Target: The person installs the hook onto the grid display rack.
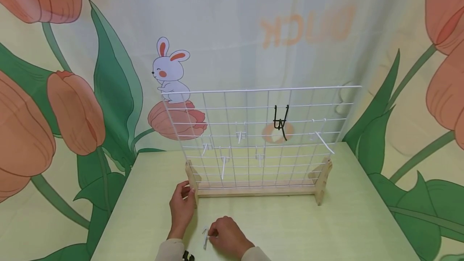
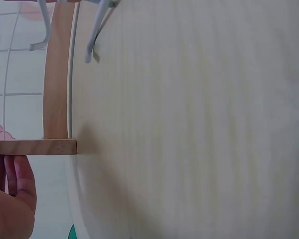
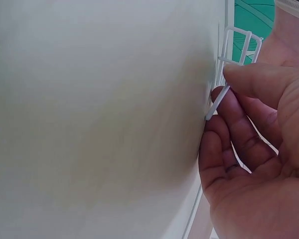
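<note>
My right hand (image 1: 229,236) is low over the table and pinches a white wire hook (image 3: 217,103) between thumb and fingertips. The hook's square wire back shows above the thumb in the right wrist view. Two bent white hook ends (image 2: 95,35) reach in from the top of the left wrist view. My left hand (image 1: 182,208) is at the left wooden stand (image 1: 192,172) of a white wire grid rack (image 1: 259,88). Its fingers (image 2: 25,177) lie nearly straight against the stand's outer face; the thumb is hidden in the left wrist view.
Several white hooks (image 1: 223,168) hang on the grid, and one on the right (image 1: 324,142) juts forward. A black hook (image 1: 280,124) hangs upper right of centre. A wooden bar (image 1: 253,191) joins both stands on the pale table (image 1: 362,220). Behind is a printed curtain (image 1: 232,31).
</note>
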Tool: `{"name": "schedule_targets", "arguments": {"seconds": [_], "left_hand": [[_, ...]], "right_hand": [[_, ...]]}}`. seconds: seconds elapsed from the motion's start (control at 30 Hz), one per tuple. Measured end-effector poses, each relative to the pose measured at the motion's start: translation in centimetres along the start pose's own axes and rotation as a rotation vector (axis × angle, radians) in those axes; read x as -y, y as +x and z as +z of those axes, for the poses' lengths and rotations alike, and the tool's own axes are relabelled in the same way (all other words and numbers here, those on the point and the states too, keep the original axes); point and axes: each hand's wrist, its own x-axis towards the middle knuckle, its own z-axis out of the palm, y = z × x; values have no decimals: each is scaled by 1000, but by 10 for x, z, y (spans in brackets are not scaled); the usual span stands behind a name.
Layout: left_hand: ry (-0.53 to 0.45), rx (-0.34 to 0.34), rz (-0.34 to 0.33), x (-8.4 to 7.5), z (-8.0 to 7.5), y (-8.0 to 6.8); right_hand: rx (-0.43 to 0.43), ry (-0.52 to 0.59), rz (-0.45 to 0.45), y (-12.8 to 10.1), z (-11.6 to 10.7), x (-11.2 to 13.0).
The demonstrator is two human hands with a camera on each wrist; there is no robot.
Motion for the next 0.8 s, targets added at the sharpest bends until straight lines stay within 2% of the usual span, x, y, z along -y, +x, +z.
{"name": "schedule_targets", "arguments": {"seconds": [0.4,0.57,0.8], "left_hand": [[21,-5,3,1,0,-1],[16,-7,6,1,0,-1],[6,-14,7,0,1,-1]], "right_hand": [[-33,81,-31,-1,-4,-4],[-35,181,-27,-3,-6,-4],[-39,369,62,-5,-5,-9]]}}
